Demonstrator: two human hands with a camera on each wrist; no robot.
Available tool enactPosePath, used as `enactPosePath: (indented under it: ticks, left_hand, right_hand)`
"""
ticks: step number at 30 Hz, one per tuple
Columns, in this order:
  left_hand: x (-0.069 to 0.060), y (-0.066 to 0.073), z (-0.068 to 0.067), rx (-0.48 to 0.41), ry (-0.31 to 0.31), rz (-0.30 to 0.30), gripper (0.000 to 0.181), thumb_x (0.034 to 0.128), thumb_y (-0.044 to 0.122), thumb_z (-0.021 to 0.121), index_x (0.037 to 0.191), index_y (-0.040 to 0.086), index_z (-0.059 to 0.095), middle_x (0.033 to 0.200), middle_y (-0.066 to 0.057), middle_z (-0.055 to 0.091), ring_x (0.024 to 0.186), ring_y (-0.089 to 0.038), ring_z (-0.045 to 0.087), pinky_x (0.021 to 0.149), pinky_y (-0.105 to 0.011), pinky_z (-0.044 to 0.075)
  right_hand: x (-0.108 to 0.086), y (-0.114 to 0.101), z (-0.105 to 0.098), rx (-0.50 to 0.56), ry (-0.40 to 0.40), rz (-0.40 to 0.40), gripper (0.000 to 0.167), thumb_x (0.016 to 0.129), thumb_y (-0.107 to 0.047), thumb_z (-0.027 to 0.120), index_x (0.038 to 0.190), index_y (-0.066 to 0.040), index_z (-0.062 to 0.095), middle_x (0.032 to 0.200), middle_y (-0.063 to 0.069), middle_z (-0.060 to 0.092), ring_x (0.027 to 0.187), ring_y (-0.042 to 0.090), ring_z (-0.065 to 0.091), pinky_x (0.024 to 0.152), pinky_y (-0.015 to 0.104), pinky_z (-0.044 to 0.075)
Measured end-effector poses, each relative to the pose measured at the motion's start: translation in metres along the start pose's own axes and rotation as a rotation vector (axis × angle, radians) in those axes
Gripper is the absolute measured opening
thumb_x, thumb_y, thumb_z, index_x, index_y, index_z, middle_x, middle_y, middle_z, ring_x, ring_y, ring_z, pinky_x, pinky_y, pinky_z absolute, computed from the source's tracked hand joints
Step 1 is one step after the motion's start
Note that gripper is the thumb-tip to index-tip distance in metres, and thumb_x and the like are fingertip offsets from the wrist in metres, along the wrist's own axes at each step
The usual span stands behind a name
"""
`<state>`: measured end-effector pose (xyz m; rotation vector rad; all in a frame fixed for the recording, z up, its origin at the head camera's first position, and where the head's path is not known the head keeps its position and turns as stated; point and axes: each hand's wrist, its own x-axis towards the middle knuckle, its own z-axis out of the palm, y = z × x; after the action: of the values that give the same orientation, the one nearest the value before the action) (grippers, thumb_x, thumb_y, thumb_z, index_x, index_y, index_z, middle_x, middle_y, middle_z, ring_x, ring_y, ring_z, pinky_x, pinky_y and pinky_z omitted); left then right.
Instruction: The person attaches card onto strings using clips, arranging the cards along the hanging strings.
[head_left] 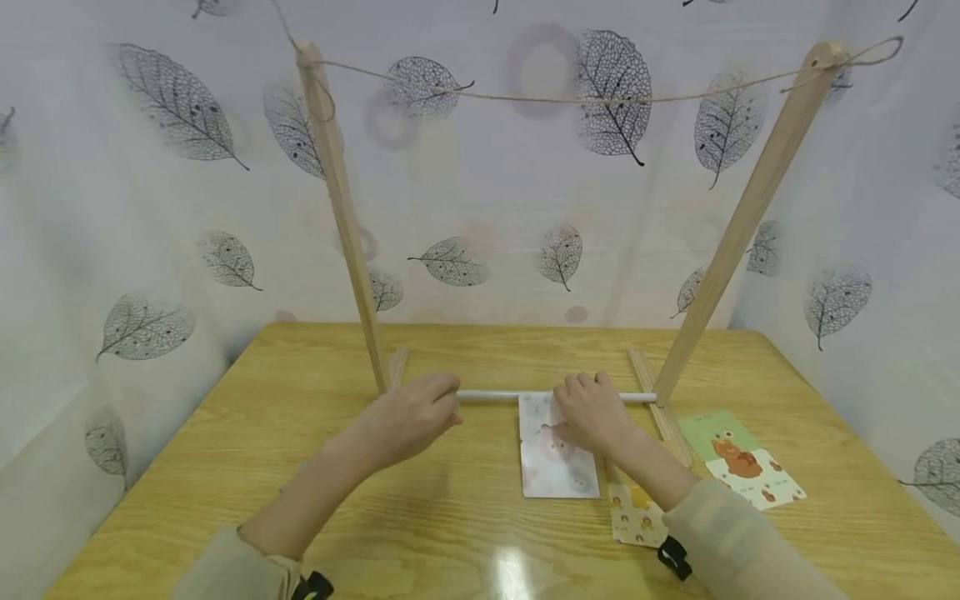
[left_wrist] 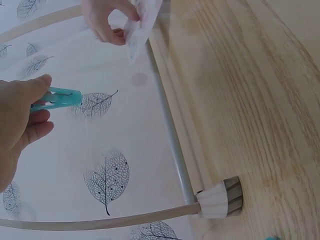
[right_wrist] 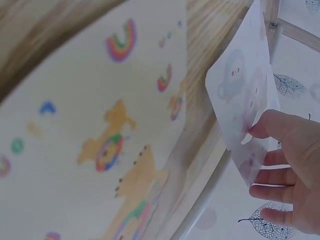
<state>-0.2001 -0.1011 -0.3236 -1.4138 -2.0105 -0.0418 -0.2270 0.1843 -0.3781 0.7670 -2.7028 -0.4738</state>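
My left hand pinches a teal clothespin between thumb and fingers, as the left wrist view shows; in the head view the hand hides it. My right hand holds a pale printed card by its upper part, with the thumb on the printed face and the fingers at its edge. Cartoon figures in soft pink and grey cover the card. Both hands are at the height of the frame's white crossbar in the head view, the card hanging between them, nearer the right.
Two wooden posts rise from feet on the wooden table, with a twine line strung between their tops. A green and white bear card lies at the right. Below my right forearm is a yellowish card.
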Motion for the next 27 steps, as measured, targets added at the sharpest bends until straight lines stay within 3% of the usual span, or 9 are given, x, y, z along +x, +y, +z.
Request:
enactPosePath:
  ticks: [4, 8, 15, 20, 24, 27]
  left_hand:
    - [0.002, -0.002, -0.002, -0.003, 0.003, -0.038, 0.018, 0.0763, 0.006, 0.072, 0.083, -0.002, 0.057, 0.095, -0.015, 0.057, 0.080, -0.022, 0.059, 0.072, -0.024, 0.051]
    - [0.003, -0.005, -0.005, 0.076, 0.030, -0.084, 0.016, 0.0758, 0.011, 0.072, 0.082, 0.004, 0.060, 0.096, -0.013, 0.061, 0.082, -0.024, 0.061, 0.070, -0.032, 0.052]
    - [0.008, -0.013, -0.014, 0.167, 0.159, -0.103, 0.011, 0.0756, 0.015, 0.072, 0.075, 0.011, 0.062, 0.091, -0.009, 0.062, 0.079, -0.027, 0.059, 0.071, -0.040, 0.049]
    - [0.013, -0.018, -0.026, 0.204, 0.204, -0.117, 0.013, 0.0728, 0.013, 0.074, 0.074, 0.011, 0.062, 0.089, -0.009, 0.063, 0.075, -0.028, 0.059, 0.073, -0.042, 0.045]
    - [0.017, -0.023, -0.037, 0.224, 0.203, -0.143, 0.023, 0.0697, 0.013, 0.079, 0.086, 0.007, 0.064, 0.091, -0.011, 0.064, 0.077, -0.029, 0.060, 0.077, -0.044, 0.045]
    - [0.019, -0.027, -0.044, 0.240, 0.212, -0.162, 0.031, 0.0716, 0.010, 0.077, 0.098, 0.002, 0.064, 0.093, -0.014, 0.063, 0.082, -0.031, 0.059, 0.077, -0.045, 0.045]
  right_hand:
    - [0.001, 0.002, -0.004, 0.013, 0.032, 0.005, 0.042, 0.075, -0.044, 0.070, 0.084, -0.006, 0.055, 0.077, 0.006, 0.052, 0.075, 0.024, 0.051, 0.070, 0.040, 0.043]
    - [0.002, 0.004, -0.011, 0.026, 0.090, 0.010, 0.040, 0.074, -0.042, 0.070, 0.083, -0.006, 0.055, 0.078, 0.007, 0.052, 0.076, 0.025, 0.053, 0.071, 0.041, 0.044]
    - [0.008, 0.011, -0.026, 0.022, 0.219, 0.023, 0.047, 0.073, -0.049, 0.070, 0.084, -0.005, 0.057, 0.080, 0.009, 0.057, 0.075, 0.026, 0.056, 0.071, 0.042, 0.045]
    - [0.013, 0.015, -0.039, 0.041, 0.227, 0.030, 0.042, 0.073, -0.039, 0.071, 0.091, -0.003, 0.059, 0.084, 0.011, 0.059, 0.080, 0.028, 0.058, 0.076, 0.044, 0.045]
    - [0.015, 0.018, -0.048, 0.067, 0.224, 0.040, 0.042, 0.074, -0.035, 0.071, 0.097, -0.002, 0.059, 0.090, 0.013, 0.060, 0.086, 0.031, 0.059, 0.082, 0.048, 0.045]
    - [0.016, 0.021, -0.052, 0.078, 0.274, 0.033, 0.044, 0.073, -0.036, 0.073, 0.097, -0.001, 0.060, 0.090, 0.014, 0.060, 0.085, 0.031, 0.058, 0.080, 0.046, 0.045]
